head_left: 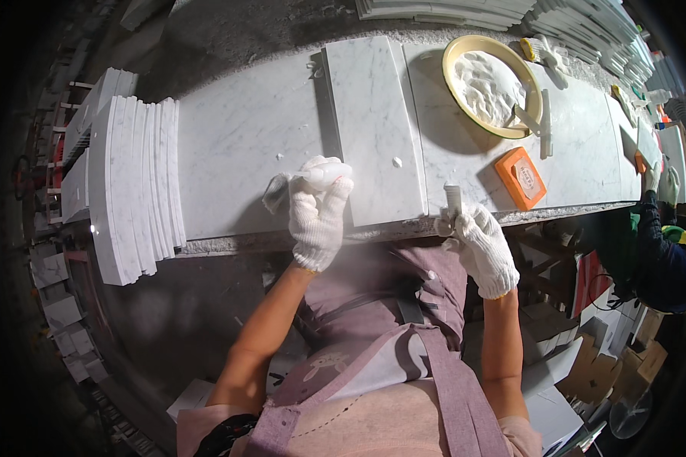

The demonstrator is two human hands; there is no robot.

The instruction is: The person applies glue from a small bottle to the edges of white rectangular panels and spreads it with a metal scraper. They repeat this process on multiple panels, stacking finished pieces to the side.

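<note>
Gloved fingers of the left hand [318,225] are curled around a small white bottle [324,176], above the workbench near the left edge of a stone slab [375,129]; its contents cannot be seen. Fingers of the right hand [486,247] pinch a narrow grey piece [453,199], possibly a cap or nozzle. Yellow-rimmed basin [450,80] contains white paste or powder [486,85] and a scraper [527,119]. Orange box [520,178]: interior not visible. Co-worker [655,251] at right is partly lost in shadow.
</note>
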